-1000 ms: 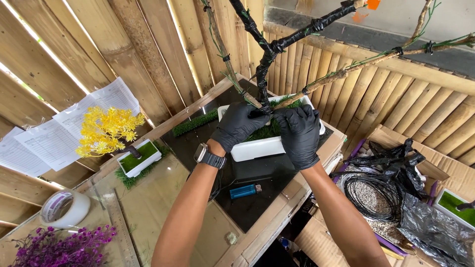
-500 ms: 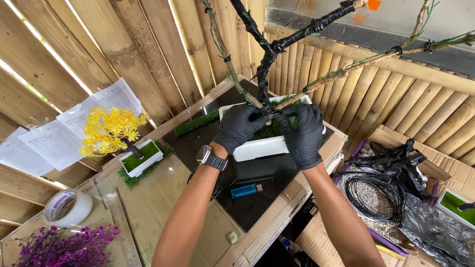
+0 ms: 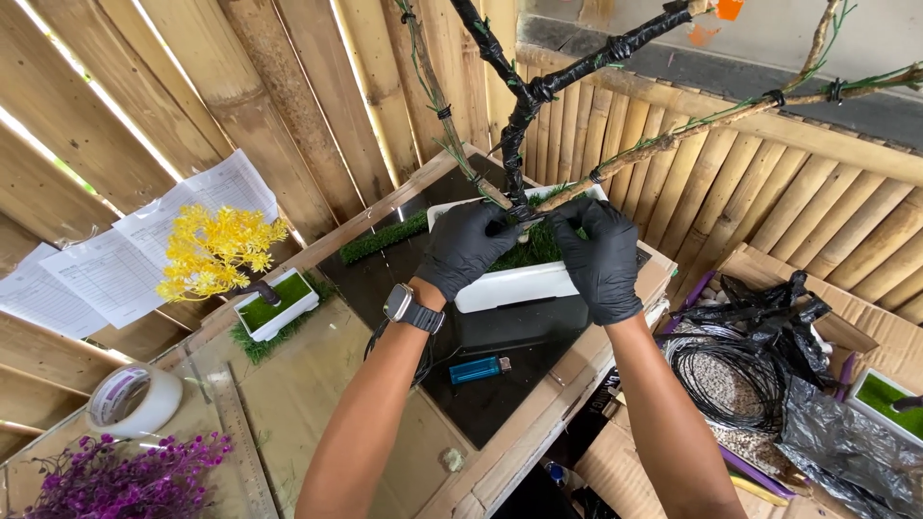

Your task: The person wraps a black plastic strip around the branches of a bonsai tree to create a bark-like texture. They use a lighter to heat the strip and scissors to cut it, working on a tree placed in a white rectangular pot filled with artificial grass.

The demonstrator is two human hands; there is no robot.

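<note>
Both my hands wear black gloves and meet at the foot of an artificial tree. My left hand (image 3: 468,247) and my right hand (image 3: 599,255) pinch the base of its black-taped trunk (image 3: 516,135), which rises from a long white planter (image 3: 519,284) lined with green fake grass. Bare brown branches (image 3: 673,135) with thin green wire spread up and to the right. A watch sits on my left wrist. What lies between the fingertips is hidden.
The planter stands on a black sheet (image 3: 500,370) with a blue lighter (image 3: 477,369) on it. To the left are a small yellow tree in a white pot (image 3: 219,259), paper sheets, a tape roll (image 3: 135,399), purple flowers (image 3: 125,481) and a ruler. A wire coil (image 3: 731,380) and black plastic lie right.
Both hands have shifted slightly up and right along the planter and stay closed at the trunk's base. Nothing else has moved.
</note>
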